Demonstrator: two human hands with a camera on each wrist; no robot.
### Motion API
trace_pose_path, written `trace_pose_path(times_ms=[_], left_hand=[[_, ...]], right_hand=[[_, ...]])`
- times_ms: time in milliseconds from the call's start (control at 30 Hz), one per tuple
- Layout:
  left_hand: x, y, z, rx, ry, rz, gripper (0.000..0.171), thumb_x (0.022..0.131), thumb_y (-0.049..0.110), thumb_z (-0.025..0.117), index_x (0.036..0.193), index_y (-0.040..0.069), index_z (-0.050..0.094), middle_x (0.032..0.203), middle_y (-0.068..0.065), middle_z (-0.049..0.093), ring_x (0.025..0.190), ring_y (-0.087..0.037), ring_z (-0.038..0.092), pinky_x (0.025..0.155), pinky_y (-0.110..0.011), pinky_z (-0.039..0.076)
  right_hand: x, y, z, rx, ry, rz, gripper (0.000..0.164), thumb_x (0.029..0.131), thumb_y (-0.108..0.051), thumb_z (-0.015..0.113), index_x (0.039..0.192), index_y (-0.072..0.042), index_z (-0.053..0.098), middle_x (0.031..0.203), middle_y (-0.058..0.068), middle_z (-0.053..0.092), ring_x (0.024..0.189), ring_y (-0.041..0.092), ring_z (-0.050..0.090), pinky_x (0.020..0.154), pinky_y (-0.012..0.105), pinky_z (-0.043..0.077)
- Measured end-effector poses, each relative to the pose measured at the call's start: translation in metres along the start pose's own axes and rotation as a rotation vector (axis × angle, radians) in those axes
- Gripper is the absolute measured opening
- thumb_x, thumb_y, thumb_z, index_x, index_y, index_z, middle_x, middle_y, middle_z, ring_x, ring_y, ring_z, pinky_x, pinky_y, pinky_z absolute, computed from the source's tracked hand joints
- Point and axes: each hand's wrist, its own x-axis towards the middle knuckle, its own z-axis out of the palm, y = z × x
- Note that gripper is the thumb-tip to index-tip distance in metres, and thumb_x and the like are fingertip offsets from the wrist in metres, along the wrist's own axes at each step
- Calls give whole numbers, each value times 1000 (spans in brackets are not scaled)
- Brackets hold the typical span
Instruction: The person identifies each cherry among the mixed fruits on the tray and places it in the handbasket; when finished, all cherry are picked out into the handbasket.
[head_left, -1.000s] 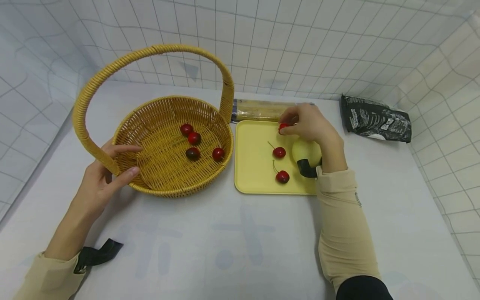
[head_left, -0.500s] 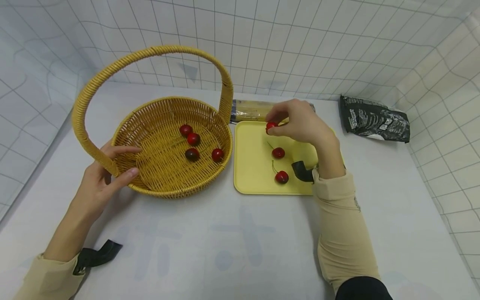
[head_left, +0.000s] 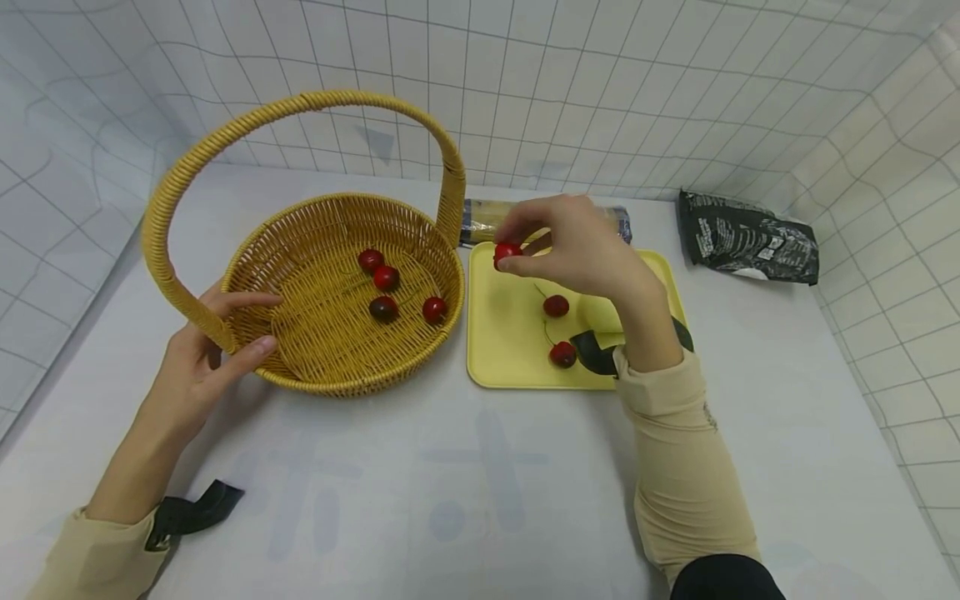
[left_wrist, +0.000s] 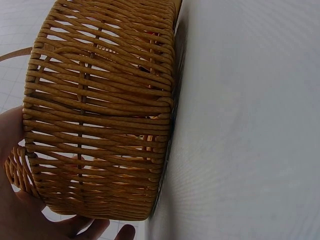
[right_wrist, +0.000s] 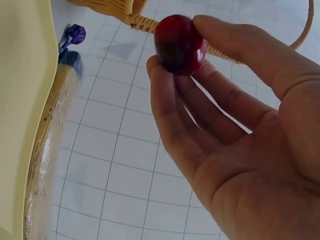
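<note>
A dark red cherry point(right_wrist: 180, 45) is pinched between the thumb and fingertips of my right hand point(head_left: 577, 246), held above the left part of a yellow tray point(head_left: 498, 350). Two more cherries with stems lie on that tray, the upper one point(head_left: 556, 306) and the lower one point(head_left: 562, 354). My left hand point(head_left: 198, 358) grips the left rim of a yellow wicker basket point(head_left: 322, 385), thumb inside and other fingers around the outer wall, as the left wrist view shows. Several cherries point(head_left: 385, 278) lie inside the basket, toward its right side.
The basket's tall handle point(head_left: 300, 104) arches over it. Behind the tray lies a long plastic-wrapped packet point(head_left: 483, 218). A rounded yellow thing point(head_left: 600, 314) on the tray is partly covered by my right arm. A black printed bag point(head_left: 750, 237) lies at the back right.
My right hand has moved left across the tray, carrying the cherry toward the basket. The left hand and the basket have stayed in place.
</note>
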Motion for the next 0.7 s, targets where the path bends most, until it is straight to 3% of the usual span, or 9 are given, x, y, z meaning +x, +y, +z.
trace_pose_path(times_ms=[333, 700], left_hand=[[0, 1, 0, -9, -1, 5, 49, 94, 1, 67, 142, 5, 61, 145, 1, 54, 147, -15, 36, 115, -25, 21], [0, 1, 0, -9, -3, 5, 48, 95, 1, 66, 142, 5, 61, 146, -2, 53, 145, -15, 37, 113, -24, 22]], right_hand=[[5, -13, 17, 118, -67, -180, 22, 92, -16, 81, 113, -13, 75, 108, -6, 74, 102, 6, 68, 88, 29, 59], [13, -30, 46, 95, -117, -231, 23, 93, -16, 81, 115, -13, 73, 106, -6, 73, 100, 5, 66, 85, 24, 58]])
